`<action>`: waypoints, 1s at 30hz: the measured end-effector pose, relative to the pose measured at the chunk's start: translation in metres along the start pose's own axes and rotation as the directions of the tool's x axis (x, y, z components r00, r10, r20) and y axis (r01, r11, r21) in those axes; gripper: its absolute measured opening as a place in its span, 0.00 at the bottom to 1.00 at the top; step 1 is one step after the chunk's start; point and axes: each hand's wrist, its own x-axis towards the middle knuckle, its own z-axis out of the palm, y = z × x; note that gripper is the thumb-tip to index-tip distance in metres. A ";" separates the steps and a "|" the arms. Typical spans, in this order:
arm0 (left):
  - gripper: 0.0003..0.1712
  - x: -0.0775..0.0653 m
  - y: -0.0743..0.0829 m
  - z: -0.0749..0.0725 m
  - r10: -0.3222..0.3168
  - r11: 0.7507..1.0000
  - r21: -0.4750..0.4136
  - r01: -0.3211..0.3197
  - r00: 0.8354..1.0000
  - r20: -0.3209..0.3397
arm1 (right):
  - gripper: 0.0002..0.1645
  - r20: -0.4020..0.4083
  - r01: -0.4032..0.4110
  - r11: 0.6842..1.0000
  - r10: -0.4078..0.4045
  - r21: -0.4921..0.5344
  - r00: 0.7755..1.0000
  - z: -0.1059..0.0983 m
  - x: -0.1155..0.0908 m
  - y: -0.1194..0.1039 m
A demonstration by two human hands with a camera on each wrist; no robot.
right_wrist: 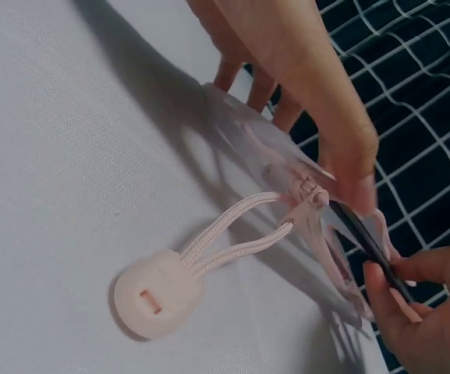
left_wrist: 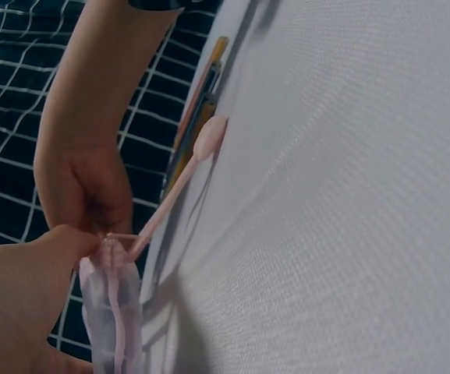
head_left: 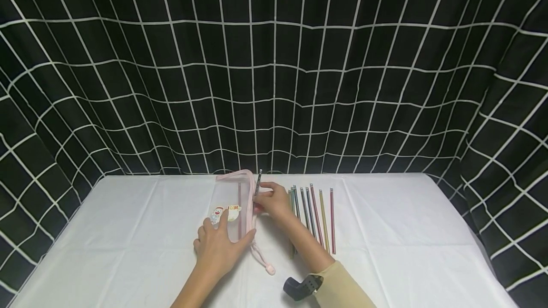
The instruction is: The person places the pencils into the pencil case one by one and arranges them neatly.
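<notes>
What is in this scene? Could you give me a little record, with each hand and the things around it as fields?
Left hand: holds the pouch, thumb near its open edge
Right hand: pinches a dark pencil at the pouch's opening
Pouch: see-through, pink-edged, cartoon print; a reddish pencil shows through
Pink pull: hangs on cords, lies on the tablecloth
Loose pencils: red, yellow, green and dark ones, side by side, partly behind the right forearm
Tablecloth: white
Backdrop: black cloth, white grid
</notes>
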 end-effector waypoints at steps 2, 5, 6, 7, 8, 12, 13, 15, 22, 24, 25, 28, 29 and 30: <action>0.53 0.000 0.000 0.001 0.000 1.000 0.000 0.000 1.000 0.002 | 0.32 0.002 -0.012 1.000 0.012 0.016 1.000 0.000 0.000 0.000; 0.53 0.000 -0.001 0.001 0.000 1.000 0.001 0.000 1.000 0.003 | 0.31 0.014 -0.037 0.998 0.036 0.047 0.999 0.000 0.000 0.000; 0.53 0.000 -0.001 0.001 -0.001 1.000 0.000 0.001 1.000 0.005 | 0.32 0.018 -0.048 0.997 0.047 0.054 0.999 0.000 0.000 0.000; 0.52 0.000 -0.001 0.001 -0.002 1.000 -0.002 0.002 1.000 0.006 | 0.32 0.023 -0.061 0.996 0.059 0.066 0.998 0.000 0.000 0.000; 0.52 0.000 -0.001 0.001 -0.002 1.000 -0.004 0.002 1.000 0.006 | 0.32 0.028 -0.071 0.995 0.070 0.071 0.997 0.000 0.000 0.000; 0.51 0.000 0.000 0.000 -0.006 1.000 -0.023 0.006 1.000 0.007 | 0.33 0.056 -0.109 0.987 0.103 0.117 0.993 -0.001 -0.001 0.000; 0.50 0.000 0.000 0.000 -0.006 1.000 -0.029 0.006 1.000 0.005 | 0.32 0.063 -0.115 0.984 0.108 0.134 0.992 -0.001 -0.001 0.000; 0.50 0.000 0.001 0.000 -0.009 0.999 -0.038 0.009 1.000 0.003 | 0.32 0.076 -0.127 0.977 0.116 0.174 0.990 -0.001 -0.001 0.001; 0.48 0.001 0.002 0.000 -0.014 0.999 -0.035 0.014 1.000 0.005 | 0.31 0.070 -0.151 0.957 0.137 0.250 0.988 -0.002 -0.001 0.004; 0.48 0.001 0.002 0.000 -0.014 0.999 -0.031 0.015 1.000 0.006 | 0.30 0.064 -0.152 0.954 0.140 0.258 0.988 -0.003 -0.001 0.005; 0.48 0.001 0.002 0.000 -0.014 0.999 -0.031 0.014 1.000 0.006 | 0.30 0.063 -0.151 0.954 0.140 0.258 0.988 -0.003 -0.001 0.005; 0.49 0.000 0.002 -0.001 -0.014 0.999 -0.029 0.014 1.000 0.006 | 0.30 0.063 -0.145 0.958 0.133 0.247 0.989 -0.002 -0.002 0.005; 0.49 0.000 0.002 -0.001 -0.013 0.999 -0.029 0.013 1.000 0.007 | 0.30 0.066 -0.139 0.961 0.126 0.238 0.990 -0.001 -0.002 0.005; 0.49 0.000 0.002 -0.002 -0.012 1.000 -0.029 0.012 1.000 0.008 | 0.31 0.069 -0.131 0.965 0.118 0.227 0.991 0.000 -0.002 0.005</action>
